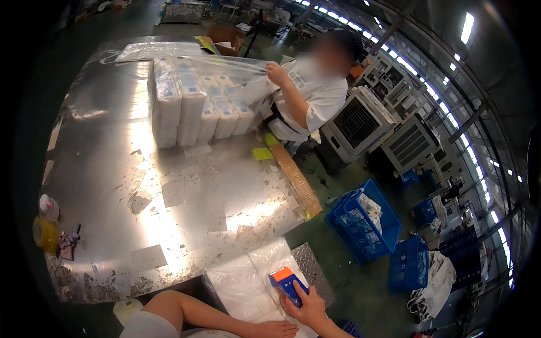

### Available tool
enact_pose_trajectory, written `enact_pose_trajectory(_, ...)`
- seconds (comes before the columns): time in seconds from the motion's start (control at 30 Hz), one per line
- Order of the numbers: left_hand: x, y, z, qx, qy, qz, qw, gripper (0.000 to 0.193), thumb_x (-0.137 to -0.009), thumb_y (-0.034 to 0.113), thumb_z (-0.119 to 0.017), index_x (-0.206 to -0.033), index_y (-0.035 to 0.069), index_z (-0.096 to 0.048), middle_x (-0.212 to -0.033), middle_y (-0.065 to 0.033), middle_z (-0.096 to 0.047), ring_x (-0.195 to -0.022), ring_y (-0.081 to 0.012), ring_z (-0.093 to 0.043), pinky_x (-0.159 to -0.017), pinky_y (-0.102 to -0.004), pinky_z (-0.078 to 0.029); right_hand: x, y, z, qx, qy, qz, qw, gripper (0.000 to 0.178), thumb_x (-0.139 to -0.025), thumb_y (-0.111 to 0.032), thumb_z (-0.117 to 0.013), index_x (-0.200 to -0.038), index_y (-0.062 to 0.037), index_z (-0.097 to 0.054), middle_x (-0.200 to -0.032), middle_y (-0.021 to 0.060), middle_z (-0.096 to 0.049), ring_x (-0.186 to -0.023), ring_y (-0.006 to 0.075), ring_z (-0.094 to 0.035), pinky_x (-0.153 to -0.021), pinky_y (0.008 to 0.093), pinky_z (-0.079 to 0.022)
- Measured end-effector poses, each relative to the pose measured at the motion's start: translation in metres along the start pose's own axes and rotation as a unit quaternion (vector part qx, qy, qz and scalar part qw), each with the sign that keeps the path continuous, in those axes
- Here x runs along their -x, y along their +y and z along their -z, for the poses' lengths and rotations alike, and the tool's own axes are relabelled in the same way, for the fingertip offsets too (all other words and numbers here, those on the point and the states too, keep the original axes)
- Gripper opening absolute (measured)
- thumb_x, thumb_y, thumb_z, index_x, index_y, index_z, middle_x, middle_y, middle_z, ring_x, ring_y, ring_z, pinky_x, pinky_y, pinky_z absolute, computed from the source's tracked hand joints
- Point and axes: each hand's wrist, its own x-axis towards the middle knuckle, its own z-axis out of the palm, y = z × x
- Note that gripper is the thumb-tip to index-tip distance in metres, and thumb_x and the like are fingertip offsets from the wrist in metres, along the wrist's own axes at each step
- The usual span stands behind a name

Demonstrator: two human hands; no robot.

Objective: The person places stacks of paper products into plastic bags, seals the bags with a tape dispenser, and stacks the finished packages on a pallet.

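My right hand (304,307) is closed around a blue handheld tool with an orange end (288,283); its exact kind is unclear. The tool is over a white bundle wrapped in clear plastic (248,276) at the near edge of the table. My left hand (276,329) lies flat with fingers stretched at the near side of the same bundle, partly cut off by the lower edge. Across the table, another person's hand (276,73) pulls clear plastic film (231,65) over a row of upright white packs (180,104).
The metal table (107,169) has scuffed patches and a cardboard strip (296,180) along its right edge. Yellow tape rolls (45,234) sit at its left edge. Blue crates (360,225) stand on the floor at right, near large grey air coolers (360,121).
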Motion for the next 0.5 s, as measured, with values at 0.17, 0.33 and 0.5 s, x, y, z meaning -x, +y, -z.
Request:
enact_pose_trajectory(0.17,0.012,-0.019,-0.025,-0.12,0.076,-0.016,0.99,0.044,-0.082,0.022,-0.041,-0.119,0.001,-0.046,-0.124,-0.0157,-0.047,-0.123,-0.0275,-0.04,-0.102,-0.0411,-0.031,0.004,-0.004,-0.001,0.059,0.072,0.046,0.995,0.058,-0.074,-0.041,-0.063,-0.125,-0.0167,-0.05,-0.105,0.0263,-0.05,-0.077,0.0419,-0.058,-0.063,0.0477,-0.049)
enact_pose_trajectory(0.33,0.01,-0.018,-0.008,-0.11,0.046,-0.004,0.993,0.042,-0.082,0.018,-0.039,-0.119,0.0,-0.047,-0.127,-0.0176,-0.047,-0.12,-0.0269,-0.044,-0.102,-0.0388,-0.032,0.001,-0.002,-0.002,0.055,0.08,0.031,0.995,0.057,-0.074,-0.041,-0.063,-0.123,-0.0167,-0.051,-0.102,0.0248,-0.051,-0.075,0.0417,-0.058,-0.061,0.0476,-0.049)
enact_pose_trajectory(0.5,0.011,-0.016,-0.017,-0.094,0.049,0.002,0.994,0.059,-0.079,0.036,-0.048,-0.12,-0.006,-0.045,-0.13,-0.0213,-0.043,-0.122,-0.0297,-0.042,-0.105,-0.0407,-0.029,0.003,-0.009,0.002,0.023,0.034,-0.021,0.999,0.054,-0.074,-0.04,-0.063,-0.121,-0.016,-0.052,-0.101,0.0243,-0.051,-0.075,0.0412,-0.059,-0.06,0.0466,-0.049)
